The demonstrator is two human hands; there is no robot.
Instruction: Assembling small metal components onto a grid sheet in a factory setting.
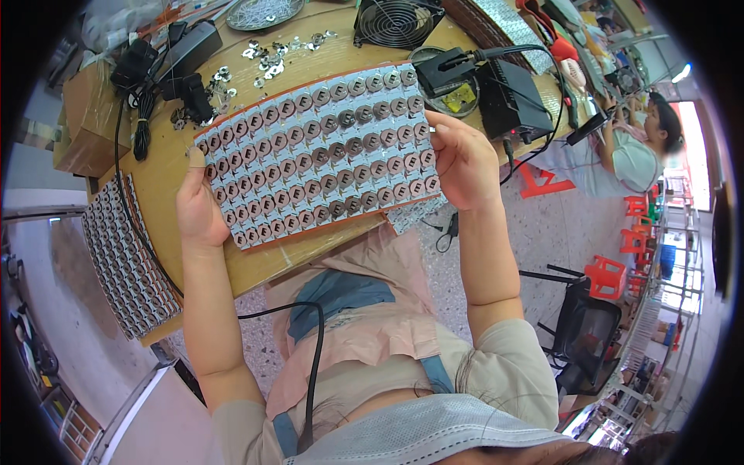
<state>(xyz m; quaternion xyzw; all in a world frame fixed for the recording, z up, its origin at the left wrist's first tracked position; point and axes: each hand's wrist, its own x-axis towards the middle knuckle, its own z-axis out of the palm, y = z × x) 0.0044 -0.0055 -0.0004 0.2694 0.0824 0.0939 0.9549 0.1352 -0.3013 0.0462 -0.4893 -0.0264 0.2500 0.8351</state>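
Note:
Both my hands hold up a wide panel of white circuit boards (316,159), tilted above the table's near side. Several rows of round, coin-like metal parts with dark marks cover its face, and a reddish-brown strip runs along its long edges. My left hand (203,208) grips the left edge, thumb up at the front. At the opposite edge, my right hand (470,164) is closed around the side near the upper corner. The fingers behind the panel are hidden. Beneath its lower right part, another whitish sheet (418,215) sticks out at the table edge.
A similar panel (128,260) lies at the table's left end, crossed by a black cable. Loose metal pieces (271,62), a black fan (397,22), a black power box (513,101) and a dish with something yellow (459,99) stand farther back. Another person (649,136) sits at right.

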